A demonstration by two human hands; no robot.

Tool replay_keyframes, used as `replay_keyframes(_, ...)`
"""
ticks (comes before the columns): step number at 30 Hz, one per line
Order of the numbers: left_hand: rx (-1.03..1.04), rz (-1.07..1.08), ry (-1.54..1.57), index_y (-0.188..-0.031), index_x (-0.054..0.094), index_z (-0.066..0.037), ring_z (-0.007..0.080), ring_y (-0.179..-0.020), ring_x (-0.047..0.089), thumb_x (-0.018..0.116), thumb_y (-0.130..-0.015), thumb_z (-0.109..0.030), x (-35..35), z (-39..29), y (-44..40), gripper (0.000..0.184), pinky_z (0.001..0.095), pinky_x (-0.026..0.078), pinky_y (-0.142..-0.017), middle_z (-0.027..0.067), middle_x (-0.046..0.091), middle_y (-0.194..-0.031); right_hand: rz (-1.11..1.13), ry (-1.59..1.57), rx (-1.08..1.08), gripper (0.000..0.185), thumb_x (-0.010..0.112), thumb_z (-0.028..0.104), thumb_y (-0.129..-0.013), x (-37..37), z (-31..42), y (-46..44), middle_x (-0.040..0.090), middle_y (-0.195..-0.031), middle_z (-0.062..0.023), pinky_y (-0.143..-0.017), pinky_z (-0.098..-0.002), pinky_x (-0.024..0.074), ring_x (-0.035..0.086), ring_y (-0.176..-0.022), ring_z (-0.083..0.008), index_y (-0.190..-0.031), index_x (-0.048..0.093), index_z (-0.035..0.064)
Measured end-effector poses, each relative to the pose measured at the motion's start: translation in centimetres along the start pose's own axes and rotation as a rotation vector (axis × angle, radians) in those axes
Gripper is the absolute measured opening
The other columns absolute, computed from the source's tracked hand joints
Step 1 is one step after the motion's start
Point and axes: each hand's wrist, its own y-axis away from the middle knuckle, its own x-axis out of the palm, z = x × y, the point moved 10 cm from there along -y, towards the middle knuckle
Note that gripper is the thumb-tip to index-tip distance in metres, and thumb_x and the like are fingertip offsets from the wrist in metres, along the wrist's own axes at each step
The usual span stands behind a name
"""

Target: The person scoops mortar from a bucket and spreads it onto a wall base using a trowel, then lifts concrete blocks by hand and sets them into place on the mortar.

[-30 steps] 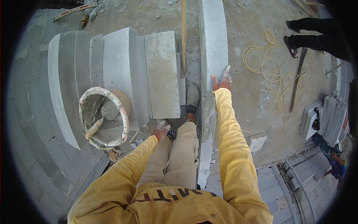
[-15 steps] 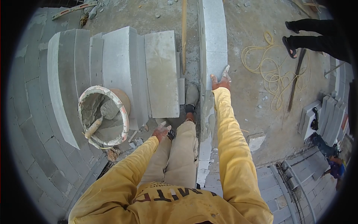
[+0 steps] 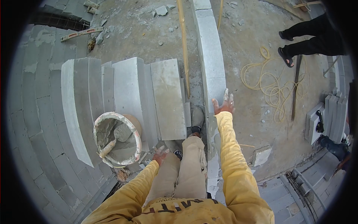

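Observation:
My right hand (image 3: 225,103), smeared with pale mortar, rests with fingers spread on the top edge of a low wall of light grey blocks (image 3: 215,63). Lower down, my left hand (image 3: 160,155) hangs open beside my trouser leg (image 3: 166,175), holding nothing; whether it touches the cloth I cannot tell. To its left stands a mortar-crusted bucket (image 3: 140,143) containing grey mortar (image 3: 106,128). A trowel (image 3: 107,148) lies inside, its handle towards the near left rim. Behind the bucket, large grey blocks (image 3: 169,99) are lined up side by side.
A long wooden strip (image 3: 183,48) runs beside the wall. Beyond it lie a coiled yellowish hose (image 3: 266,82) and a dark bar (image 3: 297,87). Another person's legs (image 3: 317,37) are at upper right. More blocks (image 3: 332,115) stand at right; a spirit level (image 3: 82,34) lies upper left.
The view has tilted, so blocks, bucket and wall appear lower in the picture. My right hand stays on the wall top, and my left hand stays low by my leg with its fingers spreading.

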Motion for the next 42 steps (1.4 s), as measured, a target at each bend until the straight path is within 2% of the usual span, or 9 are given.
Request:
replay_keyframes(3,-0.087,-0.053,0.185,-0.138,0.042,-0.003,0.0312,-0.122,0.050,0.064,-0.088,-0.034,-2.5,4.9,1.8,0.062,0.0364,0.040,-0.103,0.0219,0.051,-0.132,-0.241,-0.346,-0.147,0.084,0.070,0.043,-0.077,-1.5,2.5,2.5,0.034,-0.143,-0.0259,-0.108,-0.0486,0.0305,0.034,-0.132,-0.0423,-0.144,0.034,0.0070)
replay_keyframes(7,-0.271,-0.011,0.441,-0.135,0.045,-0.001,0.0239,-0.113,0.055,0.063,-0.090,-0.035,-2.5,3.6,7.5,0.060,0.0337,0.044,-0.097,0.0173,0.056,-0.123,-0.091,-0.546,-0.271,0.071,0.069,0.035,-0.080,-1.2,10.2,7.8,0.044,-0.133,-0.0261,-0.106,-0.0457,0.0345,0.040,-0.126,-0.0417,-0.137,0.043,0.0021)
replay_keyframes(9,-0.142,-0.073,0.499,-0.133,0.048,-0.001,0.0211,-0.106,0.058,0.064,-0.089,-0.035,-1.4,5.5,8.4,0.058,0.0322,0.046,-0.093,0.0152,0.059,-0.116,0.081,-0.614,-0.333,0.067,0.067,0.035,-0.081,0.8,13.2,10.2,0.048,-0.130,-0.0259,-0.104,-0.0441,0.0362,0.044,-0.124,-0.0410,-0.134,0.046,0.0011)
replay_keyframes(13,-0.053,-0.018,-0.076,-0.129,0.052,-0.001,0.0230,-0.100,0.062,0.064,-0.087,-0.039,-0.5,5.6,9.8,0.058,0.0334,0.047,-0.089,0.0146,0.064,-0.108,0.306,-0.443,-0.309,0.062,0.064,0.036,-0.084,5.9,14.6,14.2,0.055,-0.124,-0.0263,-0.101,-0.0425,0.0400,0.050,-0.118,-0.0412,-0.131,0.048,-0.0008)
replay_keyframes(17,0.064,-0.083,-0.086,-0.130,0.051,0.001,0.0337,-0.108,0.061,0.058,-0.086,-0.046,-3.5,4.1,11.1,0.064,0.0387,0.045,-0.095,0.0208,0.062,-0.117,0.294,-0.330,-0.271,0.055,0.065,0.035,-0.083,11.3,13.7,17.9,0.060,-0.115,-0.0244,-0.095,-0.0429,0.0446,0.057,-0.109,-0.0400,-0.125,0.054,0.0015)
replay_keyframes(24,0.127,-0.099,0.060,-0.129,0.050,0.003,0.0334,-0.110,0.059,0.059,-0.086,-0.046,-7.4,10.2,11.1,0.065,0.0372,0.044,-0.096,0.0236,0.061,-0.117,0.341,-0.224,-0.201,0.057,0.067,0.036,-0.081,14.2,15.4,23.1,0.062,-0.114,-0.0236,-0.092,-0.0429,0.0466,0.059,-0.107,-0.0384,-0.126,0.054,0.0035)
replay_keyframes(27,0.109,0.004,0.014,-0.133,0.044,0.004,0.0324,-0.115,0.057,0.062,-0.085,-0.045,-7.5,6.2,12.7,0.071,0.0378,0.043,-0.098,0.0232,0.058,-0.123,0.059,-0.129,-0.351,0.061,0.068,0.035,-0.081,8.1,16.3,21.6,0.059,-0.118,-0.0244,-0.093,-0.0429,0.0458,0.057,-0.109,-0.0390,-0.131,0.050,0.0045)
replay_keyframes(33,0.317,0.232,0.304,-0.139,0.037,0.003,0.0311,-0.128,0.046,0.066,-0.082,-0.047,-1.6,-8.8,9.9,0.081,0.0381,0.036,-0.106,0.0233,0.044,-0.139,-0.228,-0.137,-0.238,0.062,0.068,0.031,-0.080,-1.3,7.8,11.4,0.051,-0.126,-0.0258,-0.102,-0.0475,0.0380,0.048,-0.118,-0.0434,-0.132,0.049,0.0041)
replay_keyframes(42,0.589,0.171,0.012,-0.147,0.017,0.004,0.0337,-0.140,0.027,0.065,-0.077,-0.057,3.9,-39.3,-5.4,0.105,0.0385,0.023,-0.114,0.0268,0.026,-0.149,-0.191,-0.229,0.097,0.072,0.066,0.048,-0.081,-1.1,-5.1,-4.1,0.051,-0.131,-0.0260,-0.104,-0.0435,0.0372,0.046,-0.124,-0.0394,-0.135,0.048,0.0045)
